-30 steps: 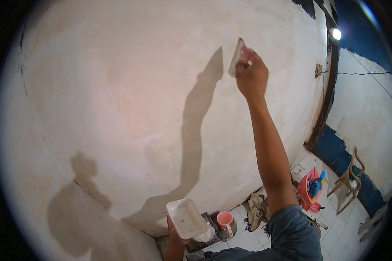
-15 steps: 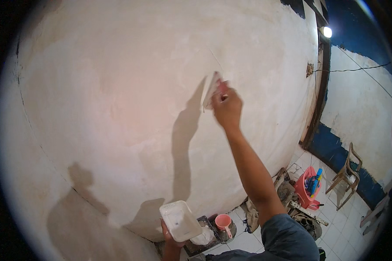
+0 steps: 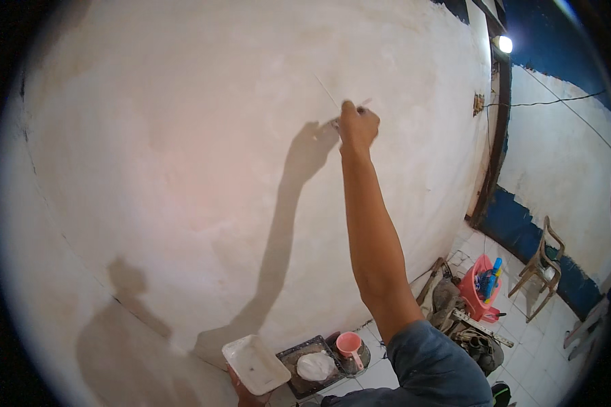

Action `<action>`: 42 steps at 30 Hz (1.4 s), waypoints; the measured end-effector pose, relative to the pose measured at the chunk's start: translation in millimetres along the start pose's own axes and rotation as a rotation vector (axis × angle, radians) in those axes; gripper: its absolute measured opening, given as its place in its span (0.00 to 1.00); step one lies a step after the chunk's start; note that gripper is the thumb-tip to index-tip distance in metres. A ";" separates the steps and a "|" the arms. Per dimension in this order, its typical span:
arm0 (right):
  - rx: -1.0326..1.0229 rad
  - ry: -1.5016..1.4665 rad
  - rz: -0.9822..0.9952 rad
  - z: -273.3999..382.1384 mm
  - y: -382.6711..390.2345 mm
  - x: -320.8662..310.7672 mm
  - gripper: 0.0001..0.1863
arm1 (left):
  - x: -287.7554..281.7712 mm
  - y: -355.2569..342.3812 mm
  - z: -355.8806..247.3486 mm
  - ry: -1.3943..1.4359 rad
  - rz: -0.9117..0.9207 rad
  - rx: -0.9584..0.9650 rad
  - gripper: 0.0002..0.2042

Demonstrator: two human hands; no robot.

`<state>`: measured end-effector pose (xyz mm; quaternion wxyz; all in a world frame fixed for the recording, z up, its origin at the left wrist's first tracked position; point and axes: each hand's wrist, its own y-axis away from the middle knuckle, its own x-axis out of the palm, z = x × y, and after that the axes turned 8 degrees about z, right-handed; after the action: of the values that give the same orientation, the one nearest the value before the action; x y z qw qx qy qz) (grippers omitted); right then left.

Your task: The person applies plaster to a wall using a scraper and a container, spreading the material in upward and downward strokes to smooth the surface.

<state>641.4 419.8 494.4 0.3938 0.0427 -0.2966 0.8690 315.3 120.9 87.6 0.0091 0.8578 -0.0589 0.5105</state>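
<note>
My right hand (image 3: 360,127) is raised against the pale, patchy wall (image 3: 204,169), arm stretched out. Its fingers are closed round a putty knife, which the hand almost wholly hides; only slim bits of it show past the fingers. A thin slanting line (image 3: 327,91) on the wall ends just above this hand. Low down, my left hand (image 3: 241,390) grips a shallow white rectangular tray (image 3: 254,366) from its left and underside, so most of the fingers are hidden. The tray is tilted, with little more than a small dark spot visible inside.
Below the tray, a black tray (image 3: 299,356) bears a white lump (image 3: 316,366). Beside it stands a pink dipper (image 3: 348,342). Further right are a heap of bags (image 3: 448,302), a pink tub (image 3: 470,292) with tools and a chair (image 3: 542,268). A lamp (image 3: 503,45) shines at upper right.
My right hand has moved up and turned, so the blade seen earlier is now mostly covered. The white tray has shifted down and left with my left hand, uncovering the white lump.
</note>
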 end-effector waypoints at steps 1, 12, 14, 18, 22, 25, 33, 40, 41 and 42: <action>0.065 -0.113 0.133 32.5 18.0 10.6 0.23 | 0.3 8.4 -9.8 -0.005 -0.029 0.030 0.32; 0.190 -0.644 0.207 187.4 -74.6 65.6 0.10 | 6.8 34.0 -48.9 0.010 -0.117 0.189 0.31; 0.201 -0.620 0.089 183.1 -110.2 52.5 0.10 | 7.4 35.6 -49.6 0.016 -0.112 0.187 0.31; 0.221 -0.811 0.025 155.3 -96.2 4.8 0.09 | 1.2 47.8 -55.8 0.006 -0.139 0.199 0.31; 0.121 -0.524 -0.035 83.4 -83.7 -44.9 0.11 | -7.4 58.1 -56.1 0.000 -0.162 0.197 0.30; 0.133 -0.238 -0.016 32.9 -64.8 -70.8 0.10 | -13.4 64.5 -57.8 -0.015 -0.183 0.199 0.30; -0.735 0.990 0.198 -39.7 -43.8 -36.9 0.14 | -11.5 61.5 -39.0 -0.043 -0.163 0.133 0.30; -0.714 0.610 0.147 -31.5 82.1 -45.0 0.18 | -10.0 63.0 -30.3 -0.065 -0.178 0.116 0.29; -0.448 0.412 0.201 -37.1 70.0 -57.5 0.15 | -8.7 61.8 -27.1 -0.066 -0.175 0.112 0.29; -0.182 0.210 0.249 -37.9 57.6 -72.3 0.13 | -6.7 60.5 -24.8 -0.069 -0.173 0.109 0.29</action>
<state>656.1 363.3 413.3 0.3141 -0.1213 -0.3341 0.8804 283.7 63.4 90.9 0.0042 0.8759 0.0429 0.4806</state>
